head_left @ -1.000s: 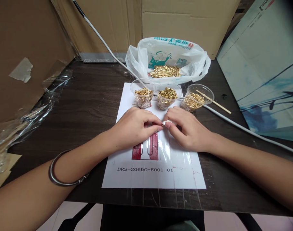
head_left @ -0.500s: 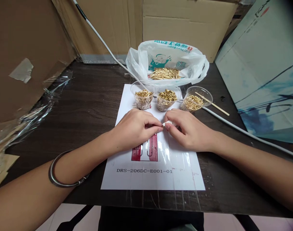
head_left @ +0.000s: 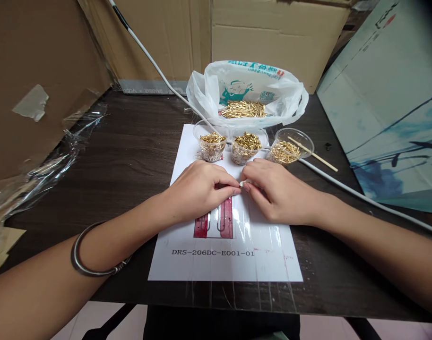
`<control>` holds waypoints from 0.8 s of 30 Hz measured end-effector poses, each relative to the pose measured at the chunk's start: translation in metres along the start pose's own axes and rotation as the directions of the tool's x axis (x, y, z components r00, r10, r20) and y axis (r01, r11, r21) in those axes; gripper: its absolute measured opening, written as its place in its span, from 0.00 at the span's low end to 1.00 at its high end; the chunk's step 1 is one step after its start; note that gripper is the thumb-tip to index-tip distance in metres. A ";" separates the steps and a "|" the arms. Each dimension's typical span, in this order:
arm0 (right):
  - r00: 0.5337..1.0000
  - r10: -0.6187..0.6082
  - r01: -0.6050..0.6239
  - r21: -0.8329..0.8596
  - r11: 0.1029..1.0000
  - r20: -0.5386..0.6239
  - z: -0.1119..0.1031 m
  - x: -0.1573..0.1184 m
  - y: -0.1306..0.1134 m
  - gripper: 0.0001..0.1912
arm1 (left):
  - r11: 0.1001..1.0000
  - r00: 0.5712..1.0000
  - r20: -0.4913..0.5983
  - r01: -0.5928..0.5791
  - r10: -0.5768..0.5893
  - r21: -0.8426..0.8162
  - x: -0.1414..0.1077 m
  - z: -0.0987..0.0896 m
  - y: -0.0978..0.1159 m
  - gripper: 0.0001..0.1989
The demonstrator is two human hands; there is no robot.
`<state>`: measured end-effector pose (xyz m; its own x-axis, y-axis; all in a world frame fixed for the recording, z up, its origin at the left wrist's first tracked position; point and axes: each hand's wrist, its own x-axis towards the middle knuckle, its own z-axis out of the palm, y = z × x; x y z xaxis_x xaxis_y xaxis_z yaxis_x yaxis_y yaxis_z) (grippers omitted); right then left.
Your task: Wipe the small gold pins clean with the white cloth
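Note:
Over the printed sheet (head_left: 187, 265), my left hand (head_left: 200, 189) is closed in a pinch of thumb and forefinger. A tiny gold-coloured bit seems to show at its fingertips, too small to make out. Right beside it, my right hand (head_left: 274, 191) pinches a small white piece (head_left: 242, 183) that looks like tissue or soft wrap. The fingertips of both hands nearly meet. Just beyond them stand three clear plastic cups, the left cup (head_left: 212, 150), the middle cup (head_left: 245, 153) and the right cup (head_left: 285, 156), each holding small gold metal pins.
Behind the cups, a white plastic bag (head_left: 290, 111) lies open with longer gold pins (head_left: 244, 109) inside. A thin wooden stick (head_left: 318, 158) leans out of the right cup. A white cable (head_left: 365, 191) crosses the dark table (head_left: 131, 141). Cardboard (head_left: 280, 42) walls the back.
Both hands stay almost in place. The right fingers have curled slightly closer around the white piece, and less of it shows.

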<state>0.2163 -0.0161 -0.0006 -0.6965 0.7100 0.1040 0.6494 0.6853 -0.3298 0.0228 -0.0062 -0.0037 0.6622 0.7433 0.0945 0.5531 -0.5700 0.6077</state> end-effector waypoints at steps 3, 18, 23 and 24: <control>1.000 -0.010 0.010 -0.039 0.999 -0.009 0.002 -0.001 -0.001 0.06 | 1.000 1.000 -0.002 0.007 -0.007 -0.005 0.001 0.001 -0.001 0.09; 0.999 -0.019 0.021 0.070 0.997 -0.033 0.005 -0.004 0.003 0.08 | 1.000 1.000 -0.014 -0.008 0.008 -0.029 -0.001 -0.001 0.000 0.09; 0.999 -0.002 0.005 0.080 0.997 -0.039 0.007 -0.004 0.003 0.08 | 0.999 1.000 -0.014 -0.005 0.005 -0.032 -0.002 -0.001 0.000 0.09; 0.999 -0.006 0.009 0.068 0.998 -0.049 0.008 -0.004 0.002 0.08 | 1.000 1.000 -0.018 -0.002 0.002 -0.030 -0.002 -0.001 0.000 0.09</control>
<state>0.2179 -0.0187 -0.0091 -0.6844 0.7131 0.1517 0.6205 0.6790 -0.3922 0.0216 -0.0073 -0.0032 0.6541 0.7485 0.1093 0.5365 -0.5609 0.6305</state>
